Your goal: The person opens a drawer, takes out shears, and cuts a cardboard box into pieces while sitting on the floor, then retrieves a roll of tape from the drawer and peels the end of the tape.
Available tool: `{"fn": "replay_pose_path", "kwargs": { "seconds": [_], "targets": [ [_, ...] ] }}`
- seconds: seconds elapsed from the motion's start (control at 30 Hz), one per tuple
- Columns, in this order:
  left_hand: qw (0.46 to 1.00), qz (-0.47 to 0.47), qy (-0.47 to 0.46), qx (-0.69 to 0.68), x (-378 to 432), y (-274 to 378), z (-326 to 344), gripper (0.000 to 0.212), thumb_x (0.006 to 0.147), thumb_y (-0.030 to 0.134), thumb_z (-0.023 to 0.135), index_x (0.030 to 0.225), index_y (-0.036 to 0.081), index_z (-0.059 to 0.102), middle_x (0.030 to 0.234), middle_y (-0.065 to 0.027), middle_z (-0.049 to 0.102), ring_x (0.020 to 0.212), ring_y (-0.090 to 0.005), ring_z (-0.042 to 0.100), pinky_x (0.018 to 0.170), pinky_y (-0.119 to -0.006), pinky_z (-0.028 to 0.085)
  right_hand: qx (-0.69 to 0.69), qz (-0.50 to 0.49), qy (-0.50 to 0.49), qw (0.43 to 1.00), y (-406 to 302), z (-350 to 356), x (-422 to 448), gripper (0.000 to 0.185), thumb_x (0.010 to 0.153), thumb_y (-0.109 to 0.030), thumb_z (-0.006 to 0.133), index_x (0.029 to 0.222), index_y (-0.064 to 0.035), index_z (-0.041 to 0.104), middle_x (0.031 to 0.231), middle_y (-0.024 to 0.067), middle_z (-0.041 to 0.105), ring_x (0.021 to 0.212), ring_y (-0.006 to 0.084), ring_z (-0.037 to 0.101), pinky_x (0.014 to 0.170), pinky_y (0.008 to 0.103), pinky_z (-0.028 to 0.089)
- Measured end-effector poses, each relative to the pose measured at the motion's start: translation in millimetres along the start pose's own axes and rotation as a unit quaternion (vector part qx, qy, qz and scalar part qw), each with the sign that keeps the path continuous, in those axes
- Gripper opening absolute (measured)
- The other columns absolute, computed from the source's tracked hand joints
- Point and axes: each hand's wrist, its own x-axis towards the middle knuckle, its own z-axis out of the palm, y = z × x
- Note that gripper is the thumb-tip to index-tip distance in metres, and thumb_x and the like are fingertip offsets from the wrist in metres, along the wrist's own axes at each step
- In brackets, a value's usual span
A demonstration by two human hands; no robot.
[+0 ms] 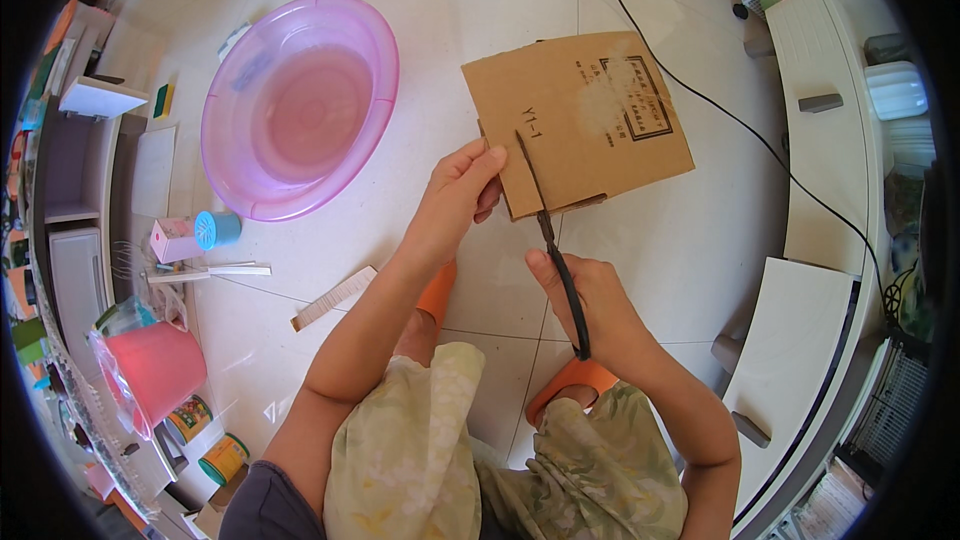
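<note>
A printed piece of brown corrugated cardboard (570, 105) is in front of me, its near left corner pinched between the thumb and fingers of my left hand (476, 176). My right hand (589, 292) grips the black handles of a pair of scissors (548, 229). One scissor blade lies over the cardboard's printed face, pointing away from me, and the other is hidden beneath. The near edge sits at the base of the blades. A narrow cardboard strip (334, 298) lies on the tiled floor, left of my feet.
A purple plastic basin (386, 101) holding liquid stands at upper left. A pink bin (156, 371), a blue-lidded container (217, 230) and tins (225, 457) stand at left. A black cable (720, 100) runs from the top towards a white drawer cabinet (817, 187) at right.
</note>
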Motion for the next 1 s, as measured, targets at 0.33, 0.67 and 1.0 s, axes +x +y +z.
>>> {"fn": "replay_pose_path", "kwargs": {
  "seconds": [0.33, 0.67, 1.0],
  "targets": [
    [0.994, 0.025, 0.076, 0.081, 6, 2, -1, 0.031, 0.097, 0.032, 0.046, 0.087, 0.005, 0.059, 0.062, 0.0064, 0.041, 0.055, -0.0038, 0.031, 0.050, -0.021, 0.028, 0.092, 0.058, -0.077, 0.991, 6, 5, -10, 0.057, 0.094, -0.055, 0.042, 0.068, -0.0041, 0.040, 0.056, 0.0000, 0.033, 0.053, 0.0115, 0.033, 0.048, 0.0304, 0.032],
    [0.996, 0.007, 0.042, 0.083, -3, 2, 0, 0.030, 0.096, 0.030, 0.047, 0.090, 0.004, 0.061, 0.062, 0.0075, 0.042, 0.052, -0.0022, 0.030, 0.048, -0.020, 0.025, 0.147, 0.136, -0.166, 0.965, -15, -8, -4, 0.065, 0.089, -0.069, 0.029, 0.078, -0.0067, 0.044, 0.063, 0.0008, 0.041, 0.054, 0.0112, 0.043, 0.054, 0.0263, 0.043],
    [0.998, -0.013, 0.032, 0.052, -6, -5, 0, 0.029, 0.096, 0.031, 0.047, 0.088, 0.007, 0.059, 0.060, 0.0091, 0.043, 0.047, -0.0001, 0.027, 0.044, -0.019, 0.020, 0.056, 0.082, -0.120, 0.988, -9, -1, 1, 0.068, 0.092, -0.066, 0.028, 0.068, -0.0040, 0.046, 0.054, 0.0019, 0.039, 0.050, 0.0144, 0.042, 0.051, 0.0296, 0.038]
  ]
}}
